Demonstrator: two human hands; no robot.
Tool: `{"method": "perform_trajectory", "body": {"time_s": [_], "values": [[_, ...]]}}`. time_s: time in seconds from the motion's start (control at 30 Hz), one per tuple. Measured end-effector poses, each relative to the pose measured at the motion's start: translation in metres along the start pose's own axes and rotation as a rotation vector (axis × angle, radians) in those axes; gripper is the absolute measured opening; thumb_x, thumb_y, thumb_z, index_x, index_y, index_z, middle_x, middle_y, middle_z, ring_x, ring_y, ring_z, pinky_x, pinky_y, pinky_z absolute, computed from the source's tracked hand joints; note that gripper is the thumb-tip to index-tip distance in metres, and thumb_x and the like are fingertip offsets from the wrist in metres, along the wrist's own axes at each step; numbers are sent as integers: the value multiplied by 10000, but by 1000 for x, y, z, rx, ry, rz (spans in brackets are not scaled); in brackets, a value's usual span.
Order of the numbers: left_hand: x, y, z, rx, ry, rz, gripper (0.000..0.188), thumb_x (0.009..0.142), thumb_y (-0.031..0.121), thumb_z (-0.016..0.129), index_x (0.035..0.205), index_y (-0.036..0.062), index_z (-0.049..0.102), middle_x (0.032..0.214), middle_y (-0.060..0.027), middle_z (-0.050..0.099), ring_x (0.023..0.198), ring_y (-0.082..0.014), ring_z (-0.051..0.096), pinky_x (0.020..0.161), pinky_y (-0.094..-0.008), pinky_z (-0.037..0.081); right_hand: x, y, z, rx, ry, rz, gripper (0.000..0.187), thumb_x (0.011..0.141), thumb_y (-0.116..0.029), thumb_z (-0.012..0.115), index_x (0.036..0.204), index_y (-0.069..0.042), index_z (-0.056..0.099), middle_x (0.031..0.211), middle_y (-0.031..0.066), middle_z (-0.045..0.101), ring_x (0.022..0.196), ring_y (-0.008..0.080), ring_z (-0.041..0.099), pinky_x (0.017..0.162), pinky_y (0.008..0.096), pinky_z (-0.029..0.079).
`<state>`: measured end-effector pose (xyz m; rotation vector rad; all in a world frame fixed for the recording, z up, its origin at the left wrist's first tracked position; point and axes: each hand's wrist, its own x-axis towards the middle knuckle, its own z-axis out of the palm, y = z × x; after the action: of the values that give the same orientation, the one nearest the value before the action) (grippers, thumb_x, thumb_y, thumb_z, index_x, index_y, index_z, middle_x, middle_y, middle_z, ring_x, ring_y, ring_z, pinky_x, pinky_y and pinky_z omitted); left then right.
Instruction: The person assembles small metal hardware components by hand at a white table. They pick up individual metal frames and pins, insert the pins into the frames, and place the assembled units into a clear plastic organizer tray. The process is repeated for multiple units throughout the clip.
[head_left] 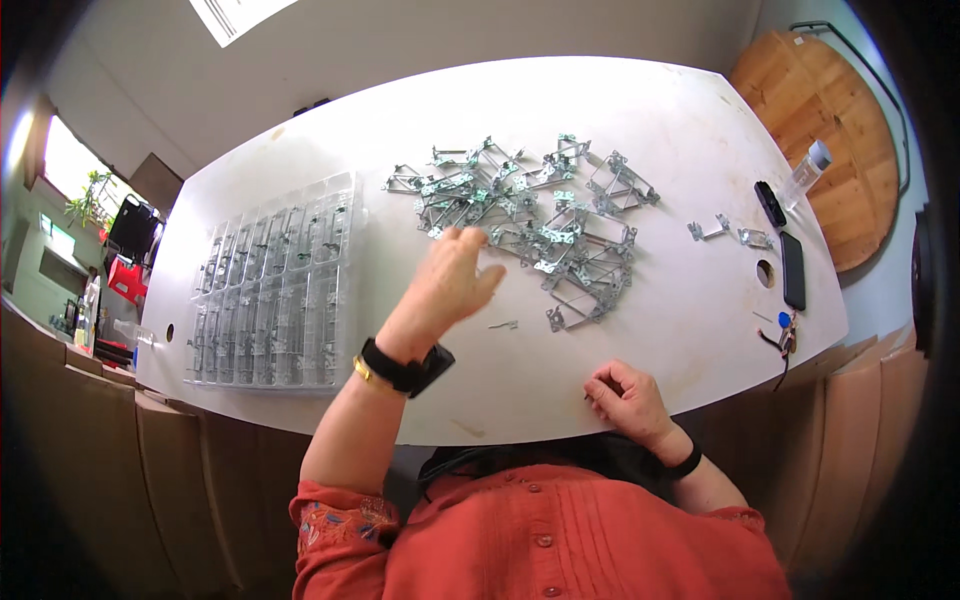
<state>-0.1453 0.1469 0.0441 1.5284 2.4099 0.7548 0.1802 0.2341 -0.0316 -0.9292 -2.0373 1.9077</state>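
My left hand (455, 278) is over the near left edge of a heap of small metal brackets (480, 195). Its thumb stands apart from the bent fingers, and I see nothing held between them. Closed near the table's front edge, my right hand (632, 402) has a tiny dark bit at its fingertips, too small to name. Between the hands a loose thin metal piece (503, 325) lies on the white table (420, 400). To the left, a clear compartment box (345, 250) holds many metal parts sorted in its cells.
Two separate brackets (709, 229) lie right of the heap. Farther right are a black phone (792, 270), a dark case (769, 204), a clear bottle (806, 178) and a small bunch of keys or trinkets (785, 335). A round wooden tabletop (820, 130) leans behind.
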Motion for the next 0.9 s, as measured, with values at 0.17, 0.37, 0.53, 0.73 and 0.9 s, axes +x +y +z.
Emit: {"method": "perform_trajectory", "body": {"time_s": [0.17, 0.37, 0.53, 0.73, 0.9], "values": [[47, -48, 14, 144, -3, -206, 600, 926, 275, 763, 1445, 12, 616, 1424, -291, 622, 1348, -463, 590, 1137, -500, 501, -9, 11, -26, 17, -27, 9, 139, 1063, -156, 719, 1021, -25, 701, 788, 5, 705, 677, 72, 657, 607, 259, 534], [60, -77, 37, 105, 8, -167, 628, 871, 130, 707, 1488, 71, 604, 1468, -301, 582, 1375, -494, 555, 1168, -501, 487, -11, 20, -42, 99, -85, 13, 122, 1070, -149, 727, 1043, -31, 707, 810, 11, 707, 695, 72, 673, 622, 248, 550], [59, -89, 46, 87, 15, -130, 642, 865, 45, 685, 1498, 86, 586, 1483, -275, 554, 1374, -461, 574, 1160, -475, 495, -12, 29, -47, 90, -141, -101, 106, 1066, -137, 735, 1052, -34, 712, 838, 19, 707, 706, 79, 679, 632, 250, 555], [48, -65, 38, 28, -27, -182, 662, 812, -6, 648, 1463, 100, 591, 1328, -270, 581, 1243, -457, 615, 1069, -478, 530, -12, 32, -48, 111, -139, -142, 80, 1060, -109, 738, 1053, -33, 712, 850, 28, 711, 715, 81, 686, 640, 249, 558], [28, -45, 34, 38, -76, -207, 653, 810, 8, 674, 1451, 94, 583, 1341, -287, 568, 1244, -484, 607, 1068, -484, 536, -10, 36, -48, 113, -152, -152, 74, 1060, -98, 735, 1052, -29, 706, 854, 31, 715, 715, 80, 689, 640, 246, 560]]}}
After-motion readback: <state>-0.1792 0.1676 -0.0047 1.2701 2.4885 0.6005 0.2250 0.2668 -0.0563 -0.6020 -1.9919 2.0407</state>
